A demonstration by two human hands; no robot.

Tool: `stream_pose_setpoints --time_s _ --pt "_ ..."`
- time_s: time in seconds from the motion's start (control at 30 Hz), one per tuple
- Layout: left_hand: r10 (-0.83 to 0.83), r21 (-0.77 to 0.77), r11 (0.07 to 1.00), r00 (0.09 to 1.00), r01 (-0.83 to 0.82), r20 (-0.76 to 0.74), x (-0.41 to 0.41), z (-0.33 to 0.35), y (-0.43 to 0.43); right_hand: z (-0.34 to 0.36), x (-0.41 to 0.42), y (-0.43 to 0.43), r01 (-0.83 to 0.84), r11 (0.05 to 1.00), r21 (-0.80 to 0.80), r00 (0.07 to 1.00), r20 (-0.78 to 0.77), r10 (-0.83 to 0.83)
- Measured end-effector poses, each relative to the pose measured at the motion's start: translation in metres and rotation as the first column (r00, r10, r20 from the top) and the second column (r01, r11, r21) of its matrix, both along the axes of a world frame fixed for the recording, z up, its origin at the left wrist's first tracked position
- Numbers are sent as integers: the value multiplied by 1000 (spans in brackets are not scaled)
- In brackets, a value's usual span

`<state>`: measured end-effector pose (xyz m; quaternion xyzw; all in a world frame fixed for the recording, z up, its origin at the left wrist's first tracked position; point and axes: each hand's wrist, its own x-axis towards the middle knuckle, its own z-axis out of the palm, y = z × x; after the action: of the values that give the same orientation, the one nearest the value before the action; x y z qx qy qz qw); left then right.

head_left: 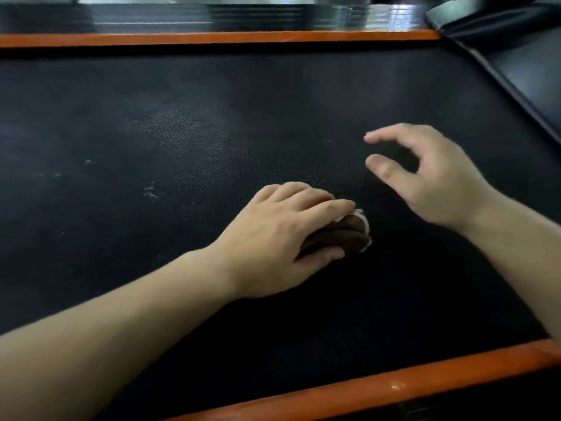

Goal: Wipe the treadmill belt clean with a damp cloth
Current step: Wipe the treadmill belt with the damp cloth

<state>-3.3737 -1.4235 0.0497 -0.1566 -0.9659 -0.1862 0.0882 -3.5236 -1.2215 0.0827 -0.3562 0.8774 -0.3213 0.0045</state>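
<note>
Wiping is under way but, as I judge, far from finished. The left hand (282, 235) lies on the belt (273, 95), a little nearer to the near orange rail (364, 387) than to the far orange rail (212, 38). It grips a folded cloth (355, 235), brown with a white border. The fingers are curled over the top of it and the thumb closes on its near side, so the cloth is pressed against the belt. Only the end of the cloth shows from under the hand. The right hand (425, 180) hangs above the belt just beside it, toward the right end. Its fingers are loosely bent, it holds nothing, and I cannot see it touching the surface.

The belt around the cloth and toward the near rail looks evenly dark, which suggests this part is done or was not so dirty. To the left and toward the far rail there is a pale dusty patch (182, 132) and some small white marks (150, 191), apart from the cloth. I think these are not yet wiped, so a good part of the work is left, mostly on the left and far side.
</note>
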Motion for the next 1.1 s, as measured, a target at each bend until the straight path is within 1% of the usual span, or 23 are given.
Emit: stream_pose_setpoints --time_s 0.03,0.1,0.17,0.2,0.23,0.3,0.33,0.37,0.43,0.5,0.53,0.6,0.63,0.7,0.77,0.8,0.83,0.87,0.93,0.97,1.03,1.07,1.1 --pt "0 24 1000 1000 0 18 -3 -2 4 -7 -7 -2 11 994 110 998 -59 -4" --pt "-61 49 997 997 58 56 -12 -5 10 -25 -14 -7 -24 960 278 995 -87 50" --pt "-92 24 996 993 90 79 -25 -7 4 -34 -16 -8 -35 952 305 996 -73 60" --pt "-36 34 999 996 33 83 -37 -7 -3 -34 -17 -7 -30 958 285 997 -59 49" --pt "80 76 993 992 -87 93 -52 -5 -14 -34 -17 -6 -20 966 257 998 -47 33" --pt "392 170 894 908 -414 150 -87 2 -40 -34 -15 -4 18 976 216 998 -70 -3" --pt "497 187 830 849 -525 179 -98 4 -48 -34 -14 -4 48 979 198 996 -89 -31" --pt "531 170 812 828 -558 180 -103 4 -51 -35 -15 -5 81 980 180 992 -106 -62" --pt "413 157 883 891 -443 188 -91 0 -40 -39 -16 -9 137 979 151 985 -124 -119" --pt "155 215 958 975 -188 159 -61 -3 -19 -39 -17 -10 181 975 126 979 -118 -167" --pt "41 221 973 990 -70 136 -47 -6 -11 -39 -16 -11 194 974 117 977 -112 -181" --pt "-56 110 993 996 48 67 -41 -10 -8 -36 -17 -12 190 973 128 978 -105 -178" --pt "-24 52 998 999 23 22 -52 -10 -13 -34 -20 -14 178 972 151 982 -96 -165" --pt "224 12 974 974 -224 25 -95 -11 -32 -29 -31 -17 152 964 219 988 -73 -139" --pt "494 65 861 860 -504 132 -142 -7 -59 -25 -43 -22 139 947 289 990 -61 -126" --pt "560 88 811 812 -578 168 -156 -5 -67 -25 -48 -25 134 938 319 991 -61 -121" --pt "573 96 801 803 -591 165 -161 -6 -67 -26 -51 -27 128 930 344 991 -65 -113" --pt "527 100 834 837 -543 146 -155 -9 -59 -28 -52 -29 124 925 360 992 -68 -106" --pt "315 161 932 945 -325 87 -124 -13 -34 -33 -53 -27 133 925 356 991 -71 -115" --pt "220 181 957 974 -227 55 -104 -14 -24 -34 -53 -26 134 928 347 991 -73 -116" --pt "123 70 990 992 -123 2 -96 -15 -25 -35 -52 -26 141 931 337 989 -86 -119" --pt "140 -6 990 990 -141 -24 -110 -13 -33 -36 -52 -26 144 930 338 989 -88 -121" --pt "228 -66 971 974 -228 -18 -133 -10 -44 -36 -52 -26 143 929 341 989 -89 -120"
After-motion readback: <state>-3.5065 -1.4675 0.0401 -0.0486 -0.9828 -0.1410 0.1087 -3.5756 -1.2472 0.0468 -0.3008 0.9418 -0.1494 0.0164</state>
